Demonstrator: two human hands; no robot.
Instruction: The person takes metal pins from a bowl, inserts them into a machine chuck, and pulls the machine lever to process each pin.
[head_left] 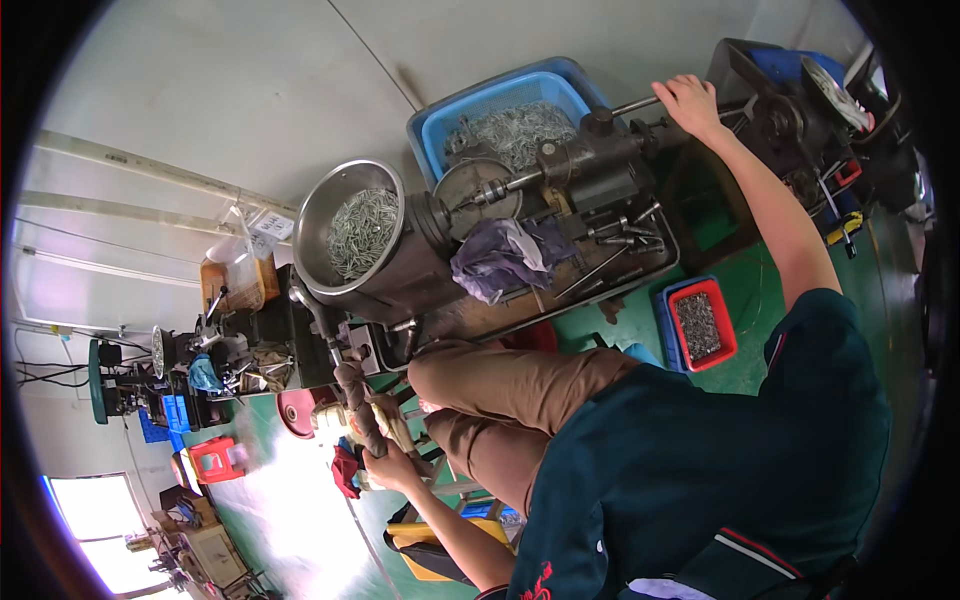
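My left hand [392,468] is closed round the lower end of a long machine lever [352,385], whose grip looks wrapped in brown material. Farther right, my right hand [688,103] is curled over the end of a metal handle rod [636,105]. That rod joins the tailstock [590,170] of a small bench lathe. A drill chuck [490,192] points left from the tailstock toward the lathe's round headstock [428,215]. A steel bowl [312,235] full of thin metal pins rests on top of the headstock.
Behind the lathe stands a blue basket [435,135] of metal pieces. Crumpled purple cloth [495,265] and several hand tools [630,235] lie on the lathe's tray. A red bin [725,335] of small metal parts sits on the green floor. Other machines [240,360] line the left side.
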